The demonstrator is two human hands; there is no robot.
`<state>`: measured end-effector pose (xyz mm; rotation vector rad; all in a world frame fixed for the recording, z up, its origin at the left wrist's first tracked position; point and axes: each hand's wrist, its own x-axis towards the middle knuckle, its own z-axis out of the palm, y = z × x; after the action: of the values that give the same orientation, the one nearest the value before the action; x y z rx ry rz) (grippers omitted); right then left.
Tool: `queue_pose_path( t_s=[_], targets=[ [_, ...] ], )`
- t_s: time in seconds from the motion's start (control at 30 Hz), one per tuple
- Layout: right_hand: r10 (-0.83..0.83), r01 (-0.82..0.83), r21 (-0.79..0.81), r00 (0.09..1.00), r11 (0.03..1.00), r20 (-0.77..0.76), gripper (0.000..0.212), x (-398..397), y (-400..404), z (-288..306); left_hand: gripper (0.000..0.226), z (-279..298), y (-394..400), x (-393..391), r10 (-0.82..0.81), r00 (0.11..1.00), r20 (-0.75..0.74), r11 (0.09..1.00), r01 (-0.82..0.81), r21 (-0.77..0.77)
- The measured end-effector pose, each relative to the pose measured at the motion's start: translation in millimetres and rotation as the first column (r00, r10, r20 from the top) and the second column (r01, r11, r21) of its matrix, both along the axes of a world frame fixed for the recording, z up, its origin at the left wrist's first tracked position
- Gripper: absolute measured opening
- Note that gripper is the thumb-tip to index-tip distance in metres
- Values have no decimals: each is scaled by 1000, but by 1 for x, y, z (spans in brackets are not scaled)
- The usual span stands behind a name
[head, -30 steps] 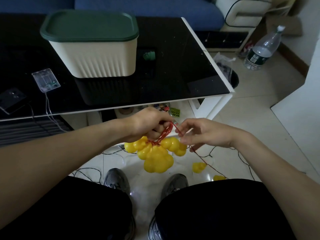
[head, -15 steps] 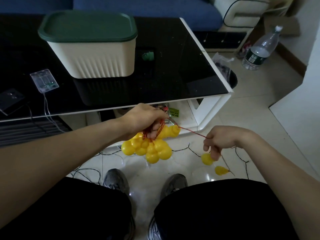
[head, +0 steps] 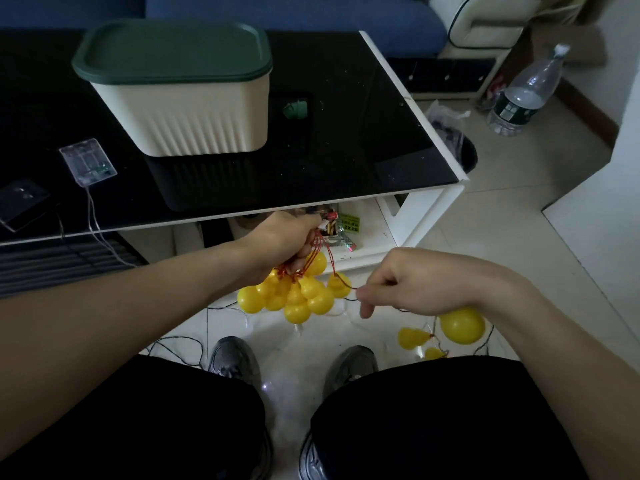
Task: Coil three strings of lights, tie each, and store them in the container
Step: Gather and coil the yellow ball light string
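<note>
At far left, a clear ribbed battery box (head: 87, 161) lies on the glossy black table (head: 346, 140). Beside it stands the cream fluted container (head: 194, 123), its dark green lid (head: 172, 50) shut. At centre, the left hand (head: 289, 239) grips red wire loops (head: 317, 251) with a cluster of smooth yellow bulbs (head: 294, 294) hanging lower than half a second ago. The right hand (head: 412, 284), now nearer the cluster, pinches the red wire; loose bulbs (head: 462, 325) lie below it. The green label (head: 349, 224) under the table is unreadable.
</note>
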<state>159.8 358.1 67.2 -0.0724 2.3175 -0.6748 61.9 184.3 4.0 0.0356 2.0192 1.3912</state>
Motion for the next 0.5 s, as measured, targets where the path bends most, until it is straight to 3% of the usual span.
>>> queue_pose_path(
  t_s=[0.13,0.23,0.4,0.5],
  targets=[
    [2,-10,-152,999,988,-49,29,2,-8,9,44,-12,-2,-2,7,996,-86,995,-15,-103],
    [-15,-10,-216,994,976,-112,29,2,-11,9,43,-12,-2,-2,13,994,-106,996,-22,-87],
    [48,-54,-171,998,984,-40,28,0,-20,-1,35,7,5,6,14,997,82,980,-29,195],
    [56,-55,-167,998,984,0,27,-1,-24,-1,28,13,7,14,-65,985,161,944,9,329]
  ],
)
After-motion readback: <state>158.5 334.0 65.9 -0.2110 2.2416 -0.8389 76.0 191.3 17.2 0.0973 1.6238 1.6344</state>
